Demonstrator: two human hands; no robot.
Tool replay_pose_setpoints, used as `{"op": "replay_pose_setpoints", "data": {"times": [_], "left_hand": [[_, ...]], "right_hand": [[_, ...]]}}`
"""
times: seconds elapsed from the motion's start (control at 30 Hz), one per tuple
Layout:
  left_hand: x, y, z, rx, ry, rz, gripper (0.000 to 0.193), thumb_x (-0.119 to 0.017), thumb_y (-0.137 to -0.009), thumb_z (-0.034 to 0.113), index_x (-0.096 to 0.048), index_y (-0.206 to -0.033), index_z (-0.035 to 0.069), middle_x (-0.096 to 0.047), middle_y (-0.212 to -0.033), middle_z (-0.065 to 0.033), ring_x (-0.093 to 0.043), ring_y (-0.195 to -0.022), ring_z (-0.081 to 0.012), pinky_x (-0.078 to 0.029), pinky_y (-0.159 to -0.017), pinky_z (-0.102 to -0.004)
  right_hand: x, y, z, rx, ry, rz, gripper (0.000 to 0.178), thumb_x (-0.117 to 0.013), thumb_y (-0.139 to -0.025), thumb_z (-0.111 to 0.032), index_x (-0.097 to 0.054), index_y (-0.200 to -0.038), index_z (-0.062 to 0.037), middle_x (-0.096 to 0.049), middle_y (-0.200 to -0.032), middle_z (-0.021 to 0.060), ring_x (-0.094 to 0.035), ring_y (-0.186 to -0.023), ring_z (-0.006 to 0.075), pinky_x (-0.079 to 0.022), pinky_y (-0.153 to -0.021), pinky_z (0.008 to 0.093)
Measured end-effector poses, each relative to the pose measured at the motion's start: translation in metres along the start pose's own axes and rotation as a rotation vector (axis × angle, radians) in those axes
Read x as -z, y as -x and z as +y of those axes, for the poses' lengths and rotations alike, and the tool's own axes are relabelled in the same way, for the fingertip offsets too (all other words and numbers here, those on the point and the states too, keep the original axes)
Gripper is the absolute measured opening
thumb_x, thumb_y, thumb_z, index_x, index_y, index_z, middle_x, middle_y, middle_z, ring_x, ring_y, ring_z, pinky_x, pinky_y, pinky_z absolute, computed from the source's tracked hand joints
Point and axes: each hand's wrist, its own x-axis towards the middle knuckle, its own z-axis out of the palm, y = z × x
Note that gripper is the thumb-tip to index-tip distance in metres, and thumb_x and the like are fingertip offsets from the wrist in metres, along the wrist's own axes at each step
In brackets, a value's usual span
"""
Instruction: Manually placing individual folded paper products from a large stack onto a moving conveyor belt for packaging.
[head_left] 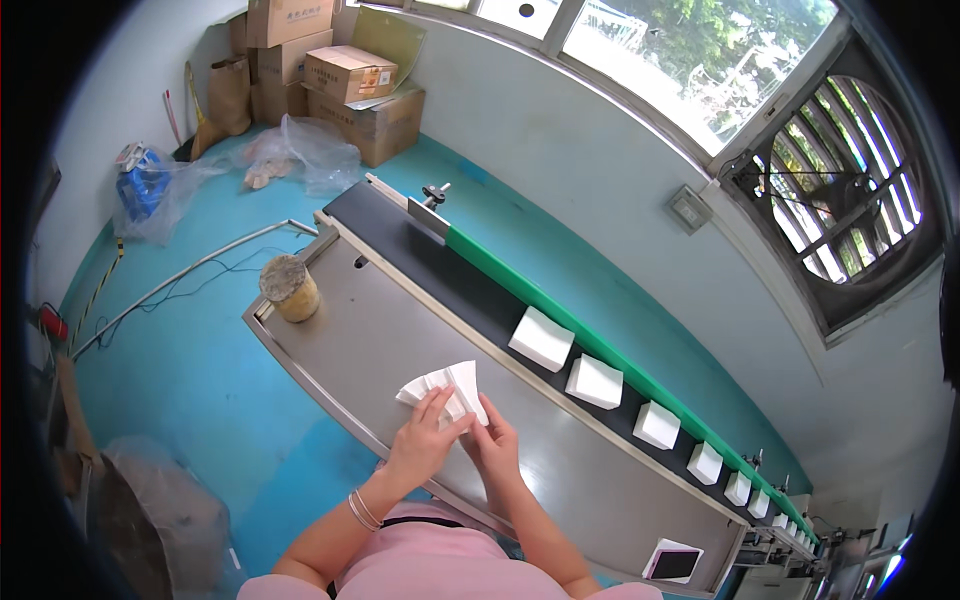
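My left hand (424, 440) and my right hand (496, 444) hold a stack of white paper tissues (463, 383) over the metal table. The sheets are fanned out, spreading to the far left. The left fingers lie across the face of the stack. On its right lower corner, my right hand grips the edge with thumb and fingers. Beyond the hands a dark conveyor belt (430, 255) carries several similar white stacks, among them a tissue stack (541, 338) at the near end of the row.
A round yellowish block (289, 288) stands on the left end of the metal table (370, 330). At the right end lies a phone (674, 564) on something white. A green guard rail (600, 345) edges the belt. Cardboard boxes (350, 72) and plastic bags (310, 155) are at the back left.
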Motion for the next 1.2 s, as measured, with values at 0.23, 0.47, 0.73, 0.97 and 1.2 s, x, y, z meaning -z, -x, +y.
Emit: {"op": "replay_pose_setpoints", "data": {"times": [0.23,0.47,0.73,0.97,1.2], "left_hand": [[0.003,0.015,-0.003,0.018,0.024,0.006,0.041,-0.07,-0.07,0.007,-0.063,-0.108,0.02,-0.043,-0.132,-0.01,-0.038,-0.126,-0.031,-0.049,-0.09,-0.037],[0.003,0.011,0.002,-0.003,0.031,0.026,0.039,-0.07,-0.069,0.008,-0.064,-0.106,0.019,-0.044,-0.132,-0.0098,-0.039,-0.125,-0.0304,-0.049,-0.09,-0.0365],[-0.001,0.0,-0.009,-0.01,0.147,0.082,0.057,-0.071,-0.067,0.006,-0.054,-0.121,0.014,-0.036,-0.136,-0.0146,-0.036,-0.126,-0.0357,-0.047,-0.092,-0.0389],[-0.001,0.011,-0.014,-0.008,0.202,0.035,0.051,-0.069,-0.072,0.007,-0.056,-0.12,0.014,-0.038,-0.135,-0.0151,-0.035,-0.128,-0.0345,-0.042,-0.099,-0.0404],[0.009,0.029,-0.026,-0.029,0.188,0.066,0.04,-0.069,-0.071,0.006,-0.064,-0.109,0.015,-0.04,-0.132,-0.0151,-0.038,-0.125,-0.035,-0.041,-0.098,-0.0399]], "right_hand": [[-0.005,-0.064,-0.015,0.19,-0.038,0.084,0.039,-0.056,-0.078,0.001,-0.048,-0.116,-0.0031,-0.057,-0.109,0.011,-0.057,-0.097,0.0186,-0.048,-0.083,0.0322],[0.042,-0.136,-0.054,0.171,-0.198,0.535,0.039,-0.054,-0.089,-0.011,-0.042,-0.126,-0.004,-0.052,-0.119,0.0093,-0.051,-0.106,0.0184,-0.043,-0.088,0.0322],[-0.014,0.01,-0.002,0.323,0.357,-0.008,0.057,-0.06,-0.088,-0.013,-0.035,-0.138,-0.0031,-0.057,-0.107,0.0037,-0.054,-0.08,0.007,-0.045,-0.073,0.0229],[-0.012,0.007,0.0,-0.132,-0.062,-0.078,0.046,-0.057,-0.088,-0.01,-0.046,-0.133,-0.0025,-0.061,-0.11,0.006,-0.054,-0.1,0.0093,-0.043,-0.086,0.0233],[-0.022,0.004,0.011,0.154,0.263,-0.093,0.048,-0.058,-0.084,-0.004,-0.045,-0.13,0.0016,-0.058,-0.115,0.0087,-0.053,-0.107,0.0138,-0.042,-0.092,0.029]]}}
